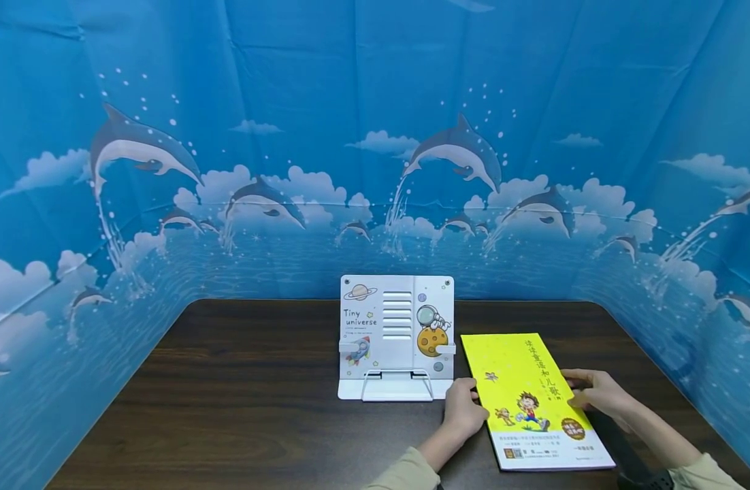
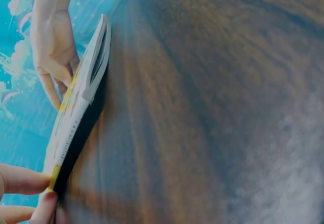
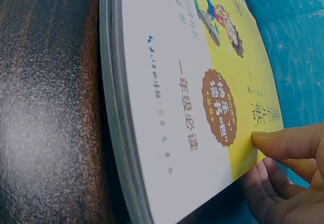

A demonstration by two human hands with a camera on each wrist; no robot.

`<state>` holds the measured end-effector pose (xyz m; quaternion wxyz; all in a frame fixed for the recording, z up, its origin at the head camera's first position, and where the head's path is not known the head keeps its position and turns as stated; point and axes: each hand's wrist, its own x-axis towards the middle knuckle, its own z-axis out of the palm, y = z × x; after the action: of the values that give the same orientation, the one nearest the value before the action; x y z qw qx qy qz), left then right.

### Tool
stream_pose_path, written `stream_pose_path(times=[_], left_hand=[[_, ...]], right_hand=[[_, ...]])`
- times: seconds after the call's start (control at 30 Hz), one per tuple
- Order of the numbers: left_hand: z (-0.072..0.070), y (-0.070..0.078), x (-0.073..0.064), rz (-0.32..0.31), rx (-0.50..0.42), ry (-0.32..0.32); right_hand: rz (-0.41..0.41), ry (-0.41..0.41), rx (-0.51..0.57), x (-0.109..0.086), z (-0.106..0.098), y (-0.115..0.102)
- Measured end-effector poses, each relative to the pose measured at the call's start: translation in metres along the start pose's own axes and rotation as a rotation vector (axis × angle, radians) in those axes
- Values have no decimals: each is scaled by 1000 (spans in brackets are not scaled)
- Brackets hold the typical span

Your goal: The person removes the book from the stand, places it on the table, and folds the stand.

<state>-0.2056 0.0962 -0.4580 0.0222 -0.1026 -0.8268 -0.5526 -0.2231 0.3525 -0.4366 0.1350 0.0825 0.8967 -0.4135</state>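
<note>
A yellow and white book (image 1: 516, 381) with a cartoon child on its cover is held between both hands at the right of the table. My left hand (image 1: 463, 410) pinches its left, spine edge. On the opposite edge, my right hand (image 1: 598, 395) grips the book with the thumb on the cover and the other fingers at the side and below. In the left wrist view a dark gap or shadow shows under the book (image 2: 76, 107). The right wrist view has the thumb (image 3: 283, 142) on the yellow part of the cover.
A white book stand (image 1: 396, 333) with space drawings stands upright just left of the book, close to my left hand. The dark wooden table (image 1: 246, 408) stretches to the left. A blue curtain (image 1: 326, 122) printed with dolphins surrounds the table's back and sides.
</note>
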Motion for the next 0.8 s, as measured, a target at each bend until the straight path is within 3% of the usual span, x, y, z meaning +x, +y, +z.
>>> stream_pose_path(times=[0.13, 0.37, 0.57, 0.8], left_hand=[[0, 0, -1, 55, 38, 26], [1, 0, -1, 75, 62, 33], [-1, 3, 0, 31, 46, 4], [-15, 8, 4, -68, -21, -92]], right_hand=[[-6, 8, -18, 0, 0, 0], [-17, 13, -42, 0, 1, 0], [-27, 10, -70, -1, 0, -2], [-59, 68, -60, 1, -1, -8]])
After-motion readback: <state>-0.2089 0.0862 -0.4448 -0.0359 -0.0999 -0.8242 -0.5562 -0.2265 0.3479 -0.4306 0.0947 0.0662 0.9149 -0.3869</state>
